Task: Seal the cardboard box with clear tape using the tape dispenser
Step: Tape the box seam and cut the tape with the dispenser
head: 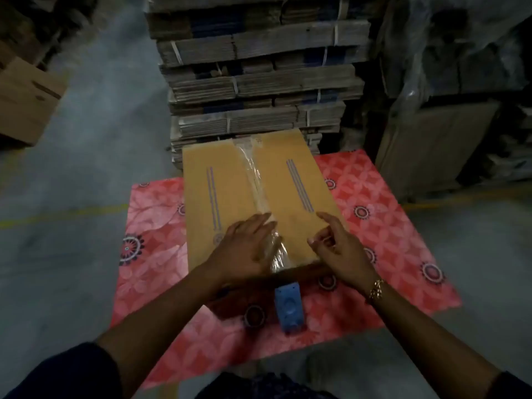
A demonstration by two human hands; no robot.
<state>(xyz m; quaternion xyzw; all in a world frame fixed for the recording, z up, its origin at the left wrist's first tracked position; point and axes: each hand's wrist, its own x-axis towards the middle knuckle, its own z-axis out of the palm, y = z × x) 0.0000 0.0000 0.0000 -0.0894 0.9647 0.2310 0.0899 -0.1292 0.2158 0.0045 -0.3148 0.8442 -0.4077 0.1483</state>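
A closed tan cardboard box [227,180] lies on a red patterned mat [383,226]. A strip of clear tape [254,180] runs down its centre seam and folds over the near edge. My left hand [247,246] rests flat on the tape near the front of the box, fingers spread. My right hand [339,249] hovers over the box's near right corner, fingers loosely curled and holding nothing. The blue tape dispenser [289,306] lies on the mat just in front of the box, between my forearms, untouched.
A tall stack of bundled flat cardboard [259,76] stands right behind the box. An open carton [26,99] sits at the left on the grey floor. Plastic-wrapped goods [460,67] stand at the right. A yellow line [63,214] crosses the floor.
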